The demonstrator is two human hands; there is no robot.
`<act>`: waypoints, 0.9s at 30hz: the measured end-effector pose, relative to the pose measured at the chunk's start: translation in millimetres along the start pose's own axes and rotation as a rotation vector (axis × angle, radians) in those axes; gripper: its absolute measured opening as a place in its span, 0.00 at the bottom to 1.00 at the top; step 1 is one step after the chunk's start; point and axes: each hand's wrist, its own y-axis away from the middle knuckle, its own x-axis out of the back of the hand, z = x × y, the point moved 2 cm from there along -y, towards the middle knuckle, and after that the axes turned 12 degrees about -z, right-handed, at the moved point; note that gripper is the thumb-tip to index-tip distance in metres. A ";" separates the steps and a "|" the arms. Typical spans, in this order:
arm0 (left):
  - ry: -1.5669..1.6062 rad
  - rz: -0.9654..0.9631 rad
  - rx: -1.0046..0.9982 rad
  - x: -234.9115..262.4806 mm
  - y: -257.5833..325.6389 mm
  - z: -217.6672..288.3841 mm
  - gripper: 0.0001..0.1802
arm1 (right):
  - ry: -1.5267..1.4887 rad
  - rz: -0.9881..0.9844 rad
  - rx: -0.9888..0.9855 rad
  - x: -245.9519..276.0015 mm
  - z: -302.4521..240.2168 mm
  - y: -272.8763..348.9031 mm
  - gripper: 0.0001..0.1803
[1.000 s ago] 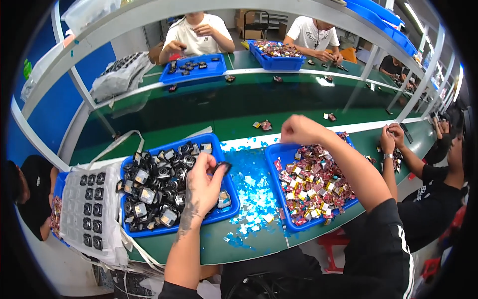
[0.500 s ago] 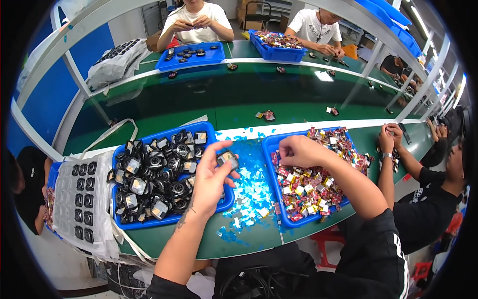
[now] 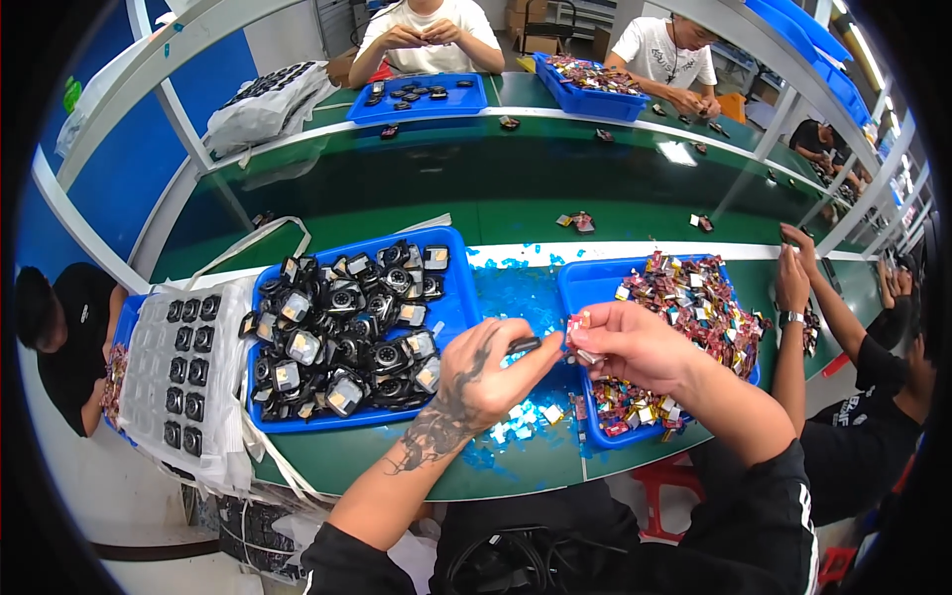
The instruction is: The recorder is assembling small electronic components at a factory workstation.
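Observation:
My left hand (image 3: 486,377), its back turned up, is closed around a black watch case (image 3: 522,346), which is mostly hidden by the fingers. Between the thumb and fingers of my right hand (image 3: 640,345) is a small battery (image 3: 578,325) with pink-red wrapping. The left index fingertip reaches the battery, so both hands meet over the near-left edge of a blue tray (image 3: 601,433) heaped with such small red, white and yellow batteries (image 3: 684,297). Beyond my left hand, another blue tray (image 3: 458,260) holds a pile of black watch cases (image 3: 342,332).
Scraps of blue film (image 3: 521,297) litter the green bench between the trays. A white moulded tray (image 3: 164,362) with several watch cases stands at the left. Beyond the white rail lies a green belt (image 3: 397,203) carrying small parts. Co-workers sit opposite and at the right.
My right hand has come up from the battery pile with a battery. My left hand has turned over and moved right with the watch case, bringing both hands together. The view has shifted slightly.

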 end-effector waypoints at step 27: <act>0.717 0.000 0.544 -23.8 11.0 -0.1 0.09 | 0.842 0.435 0.446 -17.8 3.5 2.4 0.03</act>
